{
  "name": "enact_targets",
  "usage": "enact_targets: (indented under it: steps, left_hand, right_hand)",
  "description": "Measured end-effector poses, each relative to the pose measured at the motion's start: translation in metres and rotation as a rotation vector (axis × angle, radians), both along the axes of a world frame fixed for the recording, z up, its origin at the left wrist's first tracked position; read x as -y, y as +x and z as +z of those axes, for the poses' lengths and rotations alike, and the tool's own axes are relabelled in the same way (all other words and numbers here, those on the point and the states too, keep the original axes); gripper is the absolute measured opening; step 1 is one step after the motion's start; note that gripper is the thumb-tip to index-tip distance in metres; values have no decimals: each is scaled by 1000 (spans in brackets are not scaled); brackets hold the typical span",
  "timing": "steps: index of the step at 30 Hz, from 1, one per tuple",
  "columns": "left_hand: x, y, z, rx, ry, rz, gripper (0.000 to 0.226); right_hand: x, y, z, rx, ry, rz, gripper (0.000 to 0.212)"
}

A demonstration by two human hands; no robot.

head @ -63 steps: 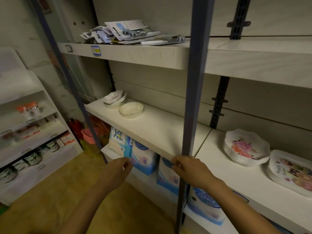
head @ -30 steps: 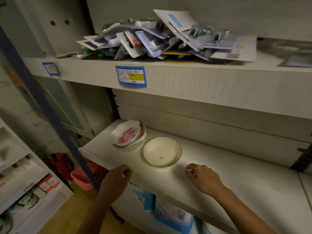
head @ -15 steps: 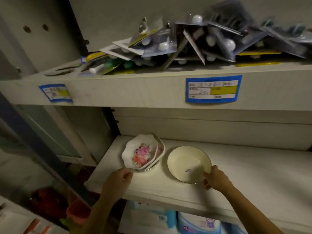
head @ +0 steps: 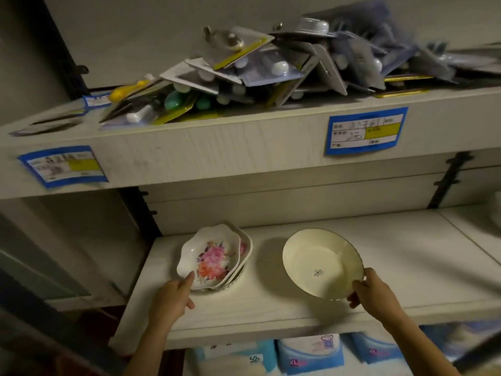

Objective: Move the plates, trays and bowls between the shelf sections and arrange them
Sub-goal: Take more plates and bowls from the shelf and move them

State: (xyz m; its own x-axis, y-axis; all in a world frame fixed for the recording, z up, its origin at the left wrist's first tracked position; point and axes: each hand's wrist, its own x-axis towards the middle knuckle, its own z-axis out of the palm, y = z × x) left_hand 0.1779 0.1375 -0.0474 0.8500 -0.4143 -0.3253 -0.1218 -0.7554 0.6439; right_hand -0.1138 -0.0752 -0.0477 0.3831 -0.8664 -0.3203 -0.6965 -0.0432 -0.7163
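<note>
Cream bowl now aslant on shelf

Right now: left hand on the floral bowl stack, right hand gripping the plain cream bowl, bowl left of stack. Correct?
No. The head view shows the plain cream bowl right of the floral bowl stack, not left. The left hand does hold the stack; the right hand does grip the bowl.

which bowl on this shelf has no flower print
The round cream bowl, gripped at its rim by the right hand. The stacked scalloped bowls at the left hand carry pink flowers.
</note>
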Motion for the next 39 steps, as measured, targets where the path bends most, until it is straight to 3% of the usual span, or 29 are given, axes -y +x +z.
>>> enact_targets:
  steps: [10,15,21,29,39]
  left_hand:
    - [7,26,-14,21,12,-22,38]
    - [6,24,-4,-132,-192,35,35]
    - [14,8,21,-118,-289,50,35]
    - [54,-59,47,-66,-373,-137,35]
    - [119,-205,54,-106,-361,-441,32]
  right_hand:
    - [-18,-27,8,20,-56,-98,28]
    - [-17,-27,9,20,-62,-93,27]
    - [-13,-42,19,91,-46,-153,27]
    - [-15,-114,33,198,-41,-298,27]
    - [-16,-262,44,161,-94,-453,15]
